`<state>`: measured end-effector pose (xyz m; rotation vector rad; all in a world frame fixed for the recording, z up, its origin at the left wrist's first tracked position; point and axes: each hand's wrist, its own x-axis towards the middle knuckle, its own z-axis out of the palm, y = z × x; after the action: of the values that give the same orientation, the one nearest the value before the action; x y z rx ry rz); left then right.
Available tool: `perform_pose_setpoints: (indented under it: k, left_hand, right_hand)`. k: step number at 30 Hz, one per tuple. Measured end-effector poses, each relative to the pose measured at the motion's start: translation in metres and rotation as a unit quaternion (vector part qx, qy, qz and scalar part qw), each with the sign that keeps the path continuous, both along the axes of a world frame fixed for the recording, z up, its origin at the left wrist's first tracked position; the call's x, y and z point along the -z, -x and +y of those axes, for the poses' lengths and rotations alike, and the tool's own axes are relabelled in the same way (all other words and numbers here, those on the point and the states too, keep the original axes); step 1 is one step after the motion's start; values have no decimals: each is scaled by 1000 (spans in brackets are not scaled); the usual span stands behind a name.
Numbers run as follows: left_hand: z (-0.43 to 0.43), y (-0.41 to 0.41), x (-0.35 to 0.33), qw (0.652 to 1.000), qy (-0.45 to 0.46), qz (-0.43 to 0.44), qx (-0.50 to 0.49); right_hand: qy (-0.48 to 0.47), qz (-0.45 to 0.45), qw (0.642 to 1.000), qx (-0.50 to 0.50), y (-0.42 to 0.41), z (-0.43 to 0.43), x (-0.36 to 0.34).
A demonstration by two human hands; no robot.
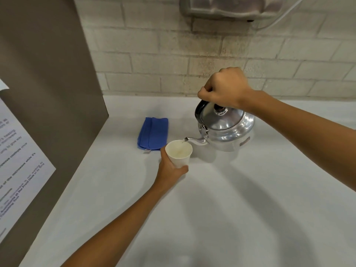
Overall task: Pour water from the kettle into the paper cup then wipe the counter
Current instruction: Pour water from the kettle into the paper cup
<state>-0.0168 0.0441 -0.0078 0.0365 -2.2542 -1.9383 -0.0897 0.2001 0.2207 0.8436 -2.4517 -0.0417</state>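
A shiny metal kettle (229, 130) is tilted to the left above the white counter (240, 199), its spout over the rim of a white paper cup (179, 154). A thin stream of water runs from the spout into the cup. My right hand (224, 87) is closed around the kettle's black handle from above. My left hand (170, 169) grips the lower part of the cup from the front. A folded blue cloth (153, 132) lies flat on the counter just behind and left of the cup.
A brown panel (50, 93) with a printed paper notice (17, 157) stands along the left side. A pale brick wall (192, 54) closes the back, with a metal dispenser (231, 6) mounted high on it.
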Motion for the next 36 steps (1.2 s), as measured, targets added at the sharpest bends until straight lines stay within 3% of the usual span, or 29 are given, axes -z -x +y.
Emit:
perform_pose_setpoints:
  k: [11,36]
  left_hand:
    - [1,-3,-2,1000,-19,0,6]
    - [1,-3,-4,1000,-23,-9,11]
  right_hand:
    - [-86,34,995,-37,-10,-17,-14]
    - [-146,48,987,-50,-24,-23,-25]
